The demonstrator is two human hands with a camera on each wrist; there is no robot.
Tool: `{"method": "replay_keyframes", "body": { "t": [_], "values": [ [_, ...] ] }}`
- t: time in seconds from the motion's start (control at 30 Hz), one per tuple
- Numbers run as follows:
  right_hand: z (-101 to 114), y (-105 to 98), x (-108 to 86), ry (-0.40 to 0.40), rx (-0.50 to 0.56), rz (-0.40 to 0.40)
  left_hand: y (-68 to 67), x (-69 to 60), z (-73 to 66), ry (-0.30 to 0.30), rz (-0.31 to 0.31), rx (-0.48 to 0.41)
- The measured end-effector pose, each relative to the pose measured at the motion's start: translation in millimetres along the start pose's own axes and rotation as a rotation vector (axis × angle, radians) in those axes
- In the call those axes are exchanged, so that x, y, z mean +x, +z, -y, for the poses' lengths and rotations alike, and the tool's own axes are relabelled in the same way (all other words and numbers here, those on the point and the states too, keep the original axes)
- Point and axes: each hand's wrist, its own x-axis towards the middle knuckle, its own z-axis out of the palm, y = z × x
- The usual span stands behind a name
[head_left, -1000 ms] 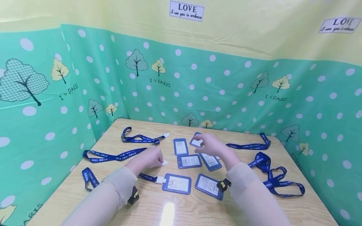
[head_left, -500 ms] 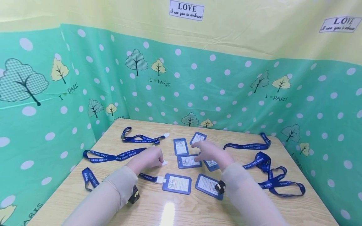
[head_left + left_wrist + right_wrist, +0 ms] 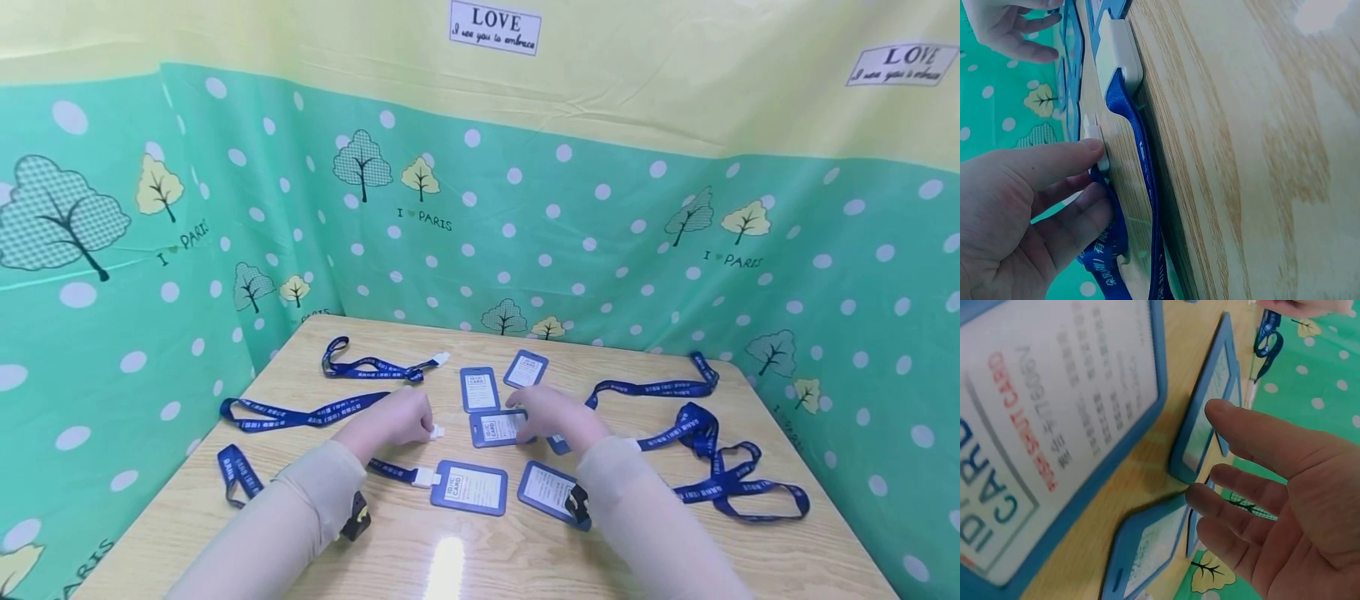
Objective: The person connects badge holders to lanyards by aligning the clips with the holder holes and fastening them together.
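Cloth (image 3: 487, 175): yellow on top, green with pale dots (image 3: 564, 153) below.
Trees (image 3: 363, 160): some yellow, some checked, printed on the green.
Signs (image 3: 495, 29): two, both say LOVE, on the yellow.
Surface (image 3: 525, 562): light wood with a shiny spot (image 3: 446, 571).

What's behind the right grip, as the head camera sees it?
The right grip hides one end of the middle badge and most of another badge, with only a corner showing. A lanyard disappears behind it too; where that ends is covered.
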Motion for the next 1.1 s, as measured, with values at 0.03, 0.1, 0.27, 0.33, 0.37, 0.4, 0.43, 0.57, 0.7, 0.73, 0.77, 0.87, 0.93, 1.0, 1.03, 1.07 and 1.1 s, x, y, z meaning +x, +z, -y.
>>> {"method": "replay_keyframes", "body": {
  "t": [0.03, 0.1, 0.27, 0.33, 0.37, 0.4, 0.43, 0.57, 0.7, 0.73, 0.77, 0.87, 0.93, 1.0, 1.03, 1.07, 1.1],
  "values": [
    [1.0, 0.8, -0.1, 0.001, -0.003, 0.002, 0.0, 0.0, -0.1, -0.004, 0.0, -0.001],
    [3.0, 3.0, 0.0, -0.006, -0.009, 0.003, 0.0, 0.1, -0.3, -0.011, -0.001, -0.003],
    [5.0, 9.2, 4.1, -0.002, -0.036, 0.011, -0.4, -0.5, -1.3, -0.022, -0.001, -0.013],
    [5.0, 10.7, 5.9, 0.01, -0.044, 0.013, -1.1, -1.2, -1.8, -0.026, 0.003, -0.019],
    [5.1, 11.1, 6.4, 0.014, -0.046, 0.011, -1.6, -1.6, -2.1, -0.028, 0.005, -0.023],
    [5.1, 11.4, 7.0, 0.019, -0.047, 0.01, -2.0, -1.7, -2.2, -0.031, 0.008, -0.025],
    [5.1, 11.4, 7.4, 0.019, -0.046, 0.008, -2.5, -1.9, -2.3, -0.032, 0.009, -0.027],
    [5.9, 11.0, 7.1, 0.02, -0.054, 0.006, -4.1, -2.1, -1.9, -0.026, 0.009, -0.017],
    [7.1, 11.3, 5.1, 0.012, -0.064, 0.006, -3.2, -1.6, -1.1, -0.013, 0.004, -0.021],
    [7.4, 11.4, 4.3, 0.009, -0.063, 0.006, -2.8, -1.6, -1.1, -0.012, 0.001, -0.028],
    [7.7, 11.3, 3.4, 0.006, -0.063, 0.005, -2.1, -1.4, -0.7, -0.012, -0.001, -0.034],
    [8.0, 11.6, 1.7, 0.003, -0.057, 0.002, -0.7, -0.9, 0.1, -0.006, -0.008, -0.044],
    [8.4, 12.2, 0.1, -0.003, -0.056, -0.001, 0.0, -0.5, 0.4, -0.011, -0.006, -0.045],
    [8.6, 12.7, -0.8, -0.003, -0.052, -0.004, 0.5, 0.0, 0.7, -0.019, -0.003, -0.044],
    [9.0, 13.0, -1.5, -0.004, -0.052, -0.005, 0.9, 0.3, 0.8, -0.022, -0.001, -0.042],
    [9.0, 13.5, -1.6, -0.004, -0.051, -0.005, 1.2, 0.6, 0.7, -0.027, 0.0, -0.042],
    [9.0, 14.0, -1.6, -0.001, -0.052, -0.004, 1.3, 0.7, 0.7, -0.034, 0.002, -0.043]
  ]
}}
